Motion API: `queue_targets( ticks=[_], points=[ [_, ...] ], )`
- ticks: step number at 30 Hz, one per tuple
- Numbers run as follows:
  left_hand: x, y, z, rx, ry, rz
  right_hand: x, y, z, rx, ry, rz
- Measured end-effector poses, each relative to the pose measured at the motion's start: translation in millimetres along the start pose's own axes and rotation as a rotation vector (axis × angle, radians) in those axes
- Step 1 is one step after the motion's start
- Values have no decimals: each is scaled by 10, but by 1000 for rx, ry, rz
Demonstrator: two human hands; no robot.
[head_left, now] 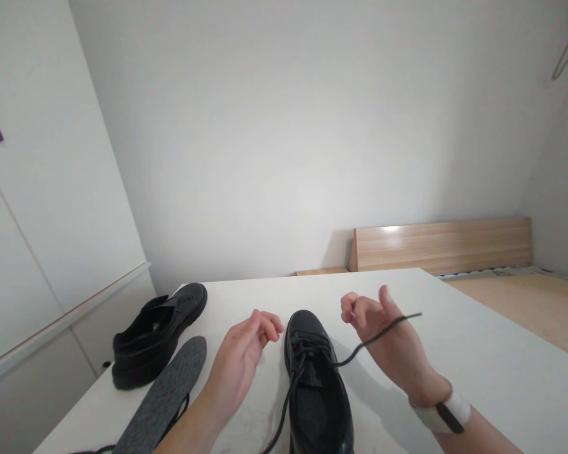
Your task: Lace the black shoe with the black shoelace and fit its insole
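Observation:
A black lace-up shoe (312, 328) stands on the white table with its toe pointing away from me. Its dark shoelace (378, 336) rises from the eyelets to the right and passes in front of my right palm; the other lace end (284, 410) hangs down along the shoe's left side. Beside the toe on the left is my left hand (246, 353), fingers loosely bent and holding nothing. My right hand (383, 334) is raised right of the shoe, thumb apart and fingers curled, with no grip on the lace. A pale band with a dark strip circles my right wrist.
A second black shoe (158, 334) sits at the table's left edge. Near it lies a grey insole (170, 397) with a dark lace partly under it. White cabinet doors (42, 189) stand at the left, and a wooden headboard (440, 244) is behind the white table (454, 340).

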State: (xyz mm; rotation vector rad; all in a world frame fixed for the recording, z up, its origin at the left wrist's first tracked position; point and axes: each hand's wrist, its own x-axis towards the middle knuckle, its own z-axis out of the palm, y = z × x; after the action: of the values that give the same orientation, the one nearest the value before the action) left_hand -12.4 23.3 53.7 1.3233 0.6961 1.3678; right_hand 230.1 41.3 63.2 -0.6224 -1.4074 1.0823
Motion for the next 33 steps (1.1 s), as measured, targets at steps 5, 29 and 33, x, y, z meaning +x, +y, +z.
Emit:
queue_targets(
  ticks=[5,29,33],
  points=[
    [5,-64,49,469,-122,-62,26,48,-64,-516,-285,172],
    [-12,182,-86,-423,-2,-192,-3,-52,-69,539,85,171],
    [-16,163,-118,-213,-71,-113,6,-55,-120,201,-72,240]
  ],
)
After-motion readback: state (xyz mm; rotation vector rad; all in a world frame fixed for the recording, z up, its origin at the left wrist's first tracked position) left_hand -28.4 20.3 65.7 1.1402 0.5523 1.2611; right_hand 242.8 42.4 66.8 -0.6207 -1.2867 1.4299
